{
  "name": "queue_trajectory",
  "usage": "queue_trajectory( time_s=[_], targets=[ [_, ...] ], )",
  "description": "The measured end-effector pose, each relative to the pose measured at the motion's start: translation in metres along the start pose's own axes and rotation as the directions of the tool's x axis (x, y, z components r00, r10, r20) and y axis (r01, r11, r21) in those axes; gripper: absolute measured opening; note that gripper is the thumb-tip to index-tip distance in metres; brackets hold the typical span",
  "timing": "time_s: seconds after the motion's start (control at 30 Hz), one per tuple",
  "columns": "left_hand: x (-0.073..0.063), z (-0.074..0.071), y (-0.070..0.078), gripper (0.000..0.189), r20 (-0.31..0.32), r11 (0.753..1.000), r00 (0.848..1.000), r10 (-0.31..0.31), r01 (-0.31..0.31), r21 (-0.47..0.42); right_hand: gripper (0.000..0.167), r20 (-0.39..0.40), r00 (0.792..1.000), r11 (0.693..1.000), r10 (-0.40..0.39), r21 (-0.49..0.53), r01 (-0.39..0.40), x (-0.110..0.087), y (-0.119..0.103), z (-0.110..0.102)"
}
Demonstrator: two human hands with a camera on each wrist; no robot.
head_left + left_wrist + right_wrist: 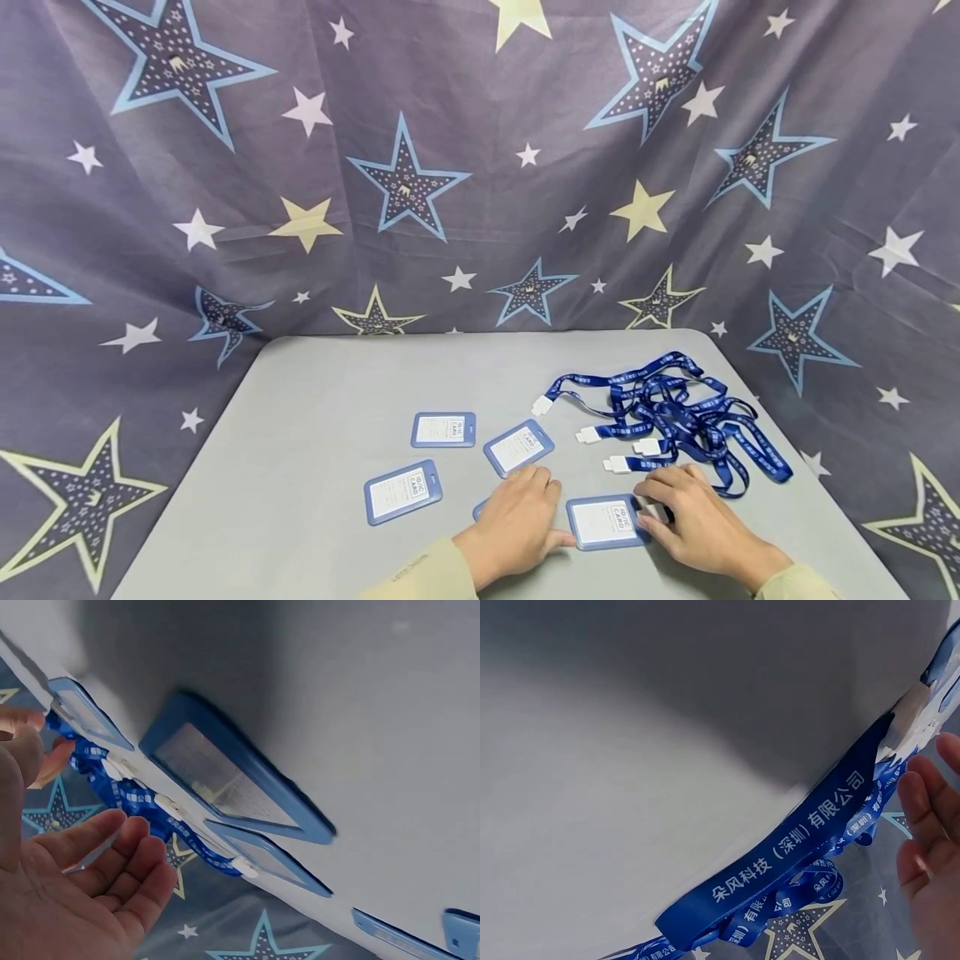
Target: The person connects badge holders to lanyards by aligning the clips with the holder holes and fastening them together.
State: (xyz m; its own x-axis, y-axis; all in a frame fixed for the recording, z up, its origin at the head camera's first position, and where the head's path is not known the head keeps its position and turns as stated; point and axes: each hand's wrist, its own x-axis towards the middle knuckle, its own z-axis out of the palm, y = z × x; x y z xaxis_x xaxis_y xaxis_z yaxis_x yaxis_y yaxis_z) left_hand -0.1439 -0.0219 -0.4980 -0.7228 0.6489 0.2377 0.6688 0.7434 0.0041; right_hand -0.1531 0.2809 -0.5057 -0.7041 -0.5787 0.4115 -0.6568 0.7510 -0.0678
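A blue-framed ID card holder (606, 522) lies flat between both hands. My left hand (517, 521) is at its left, with the thumb reaching its edge and the other fingers over another card holder (478, 509), mostly hidden. In the left wrist view the left fingers look loosely bent and hold nothing. At the holder's right end, my right hand (693, 517) pinches a white lanyard clip (651, 505) between thumb and fingers. Whether the clip sits in the slot is hidden. A blue lanyard strap (787, 832) with white lettering runs from it in the right wrist view.
More card holders lie to the left: one at the back (422, 444), one nearer the front (392, 514), one tilted (519, 447). Tangled blue lanyards (686, 421) with white clips (617, 464) lie behind the right hand on the grey table (315, 417). A star-patterned cloth (465, 208) surrounds it.
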Motion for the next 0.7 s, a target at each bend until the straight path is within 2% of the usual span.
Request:
queue_trajectory(
  time_s=[0.17, 0.43, 0.7],
  targets=[
    [-0.008, -0.001, -0.007, 0.062, 0.011, 1.000, 1.000, -0.028, 0.028, -0.001, 0.033, -0.020, 1.000, 1.000, -0.001, 0.003, 0.001, -0.001, 0.000, 0.000],
    [-0.019, -0.009, -0.015, 0.065, -0.013, 0.998, 0.998, -0.058, 0.058, 0.002, 0.032, -0.017, 1.000, 1.000, 0.021, 0.004, -0.021, 0.000, -0.002, 0.000],
    [-0.029, -0.010, -0.022, 0.067, -0.020, 0.997, 0.997, -0.075, 0.075, -0.006, 0.033, -0.012, 0.999, 0.999, 0.034, 0.002, -0.034, 0.002, -0.003, 0.000]
  ],
)
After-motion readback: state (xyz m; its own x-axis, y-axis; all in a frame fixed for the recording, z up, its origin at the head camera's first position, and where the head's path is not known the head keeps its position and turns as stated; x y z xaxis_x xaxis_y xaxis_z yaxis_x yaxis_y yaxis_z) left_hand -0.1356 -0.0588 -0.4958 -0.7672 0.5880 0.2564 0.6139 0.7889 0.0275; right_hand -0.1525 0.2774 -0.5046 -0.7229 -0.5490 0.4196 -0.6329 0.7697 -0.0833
